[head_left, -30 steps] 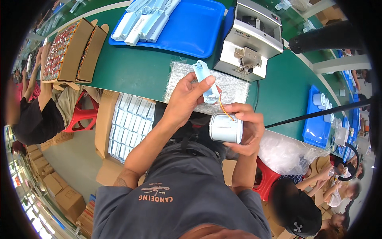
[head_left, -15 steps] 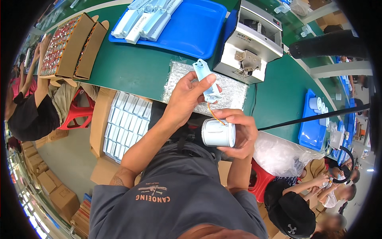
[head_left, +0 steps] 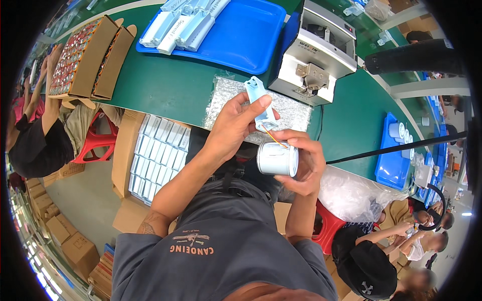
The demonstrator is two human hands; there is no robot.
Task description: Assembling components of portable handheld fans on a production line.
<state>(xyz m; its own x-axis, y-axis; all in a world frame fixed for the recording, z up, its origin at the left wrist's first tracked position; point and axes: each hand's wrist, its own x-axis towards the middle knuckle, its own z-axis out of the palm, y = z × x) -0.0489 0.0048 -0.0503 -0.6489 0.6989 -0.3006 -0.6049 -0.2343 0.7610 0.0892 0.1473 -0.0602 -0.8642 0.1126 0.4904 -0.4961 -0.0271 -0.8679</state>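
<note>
My left hand [head_left: 236,123] is closed around a long light-blue plastic housing [head_left: 257,95], held tilted with its hollow upper end pointing away from me. In my right hand [head_left: 309,163] is a white round drum-shaped part [head_left: 277,159], its curved side toward me, gripped between thumb and fingers. Thin red and yellow wires [head_left: 271,135] run from the lower end of the housing to the top of the round part. A narrow gap separates the two pieces. Beneath them lies a sheet of bubble wrap [head_left: 221,103] at the front of the green table [head_left: 155,83].
A blue tray [head_left: 246,40] holds several light-blue housings [head_left: 183,25]. Right of it stands a white machine [head_left: 306,65]. Farther right, a blue tray [head_left: 386,165] carries white round parts. At left are cardboard boxes of small parts [head_left: 80,60]; an open carton [head_left: 123,160] stands below. Co-workers sit on both sides.
My right hand has raised the round part slightly and moved it toward the housing, so the wires between them span a shorter distance. My left hand has barely moved.
</note>
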